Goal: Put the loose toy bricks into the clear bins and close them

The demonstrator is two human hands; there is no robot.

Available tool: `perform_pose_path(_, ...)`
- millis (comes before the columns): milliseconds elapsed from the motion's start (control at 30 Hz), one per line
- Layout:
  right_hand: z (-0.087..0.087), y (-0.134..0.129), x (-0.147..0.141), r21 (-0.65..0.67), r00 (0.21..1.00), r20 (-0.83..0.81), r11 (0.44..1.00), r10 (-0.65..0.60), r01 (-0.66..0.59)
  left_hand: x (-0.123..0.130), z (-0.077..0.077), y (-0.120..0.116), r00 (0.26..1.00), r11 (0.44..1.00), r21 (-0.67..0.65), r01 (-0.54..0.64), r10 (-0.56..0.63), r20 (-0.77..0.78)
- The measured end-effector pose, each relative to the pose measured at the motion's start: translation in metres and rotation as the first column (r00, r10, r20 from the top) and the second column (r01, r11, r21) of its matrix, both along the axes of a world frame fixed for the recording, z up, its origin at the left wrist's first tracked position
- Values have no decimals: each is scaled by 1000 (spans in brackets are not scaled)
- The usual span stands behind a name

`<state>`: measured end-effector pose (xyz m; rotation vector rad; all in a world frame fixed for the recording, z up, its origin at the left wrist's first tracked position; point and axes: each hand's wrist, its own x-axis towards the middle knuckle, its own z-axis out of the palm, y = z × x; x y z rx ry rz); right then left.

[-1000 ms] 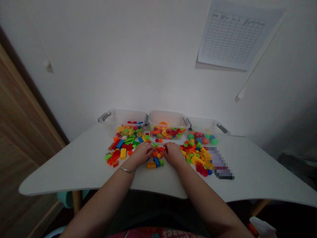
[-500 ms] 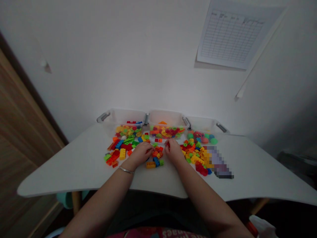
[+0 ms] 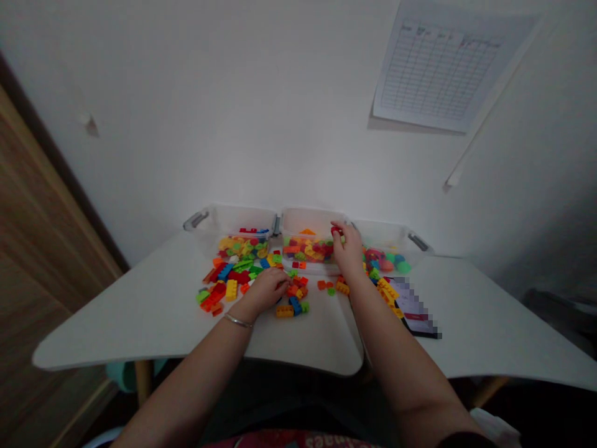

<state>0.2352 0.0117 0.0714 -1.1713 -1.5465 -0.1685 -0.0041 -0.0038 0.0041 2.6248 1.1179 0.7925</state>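
Observation:
My right hand [image 3: 349, 247] is raised at the right front side of the middle clear plastic bin [image 3: 313, 216]. Its thumb and fingers pinch a small red toy piece [image 3: 335, 230]. My left hand [image 3: 269, 287] rests low over the table with its fingers curled together; what they hold, if anything, is hidden. Beside its fingertips lie orange and red building blocks [image 3: 298, 287]. Nearer me are a yellow-orange block [image 3: 284, 311] and a blue block [image 3: 295, 305]. A yellow block [image 3: 232, 290] lies left of that hand.
A left bin [image 3: 219, 218] and a right bin [image 3: 387, 233] flank the middle one, all containing coloured pieces. More loose blocks spread left and right on the white table [image 3: 140, 311]. A tablet-like item [image 3: 413, 311], partly pixelated, lies at right. Behind is a wall with a printed sheet [image 3: 433, 74].
My right hand has moved up and right from the table to the middle bin, a red piece now showing in its fingers. My left hand has stayed almost in place.

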Motion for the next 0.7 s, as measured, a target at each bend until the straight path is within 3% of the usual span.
perform_pose_path(333,16,9,-7,-281,981,186,960,60,-5,0,1,-1,1000,1000,2,17,-17,0)
perform_pose_path(500,26,6,-14,-422,927,373,885,-30,198,0,1,0,1000,1000,-1,18,-18,-3)
perform_pose_path(700,25,2,-18,-372,827,554,859,-98,351,1,2,-1,1000,1000,6,5,-5,-2)
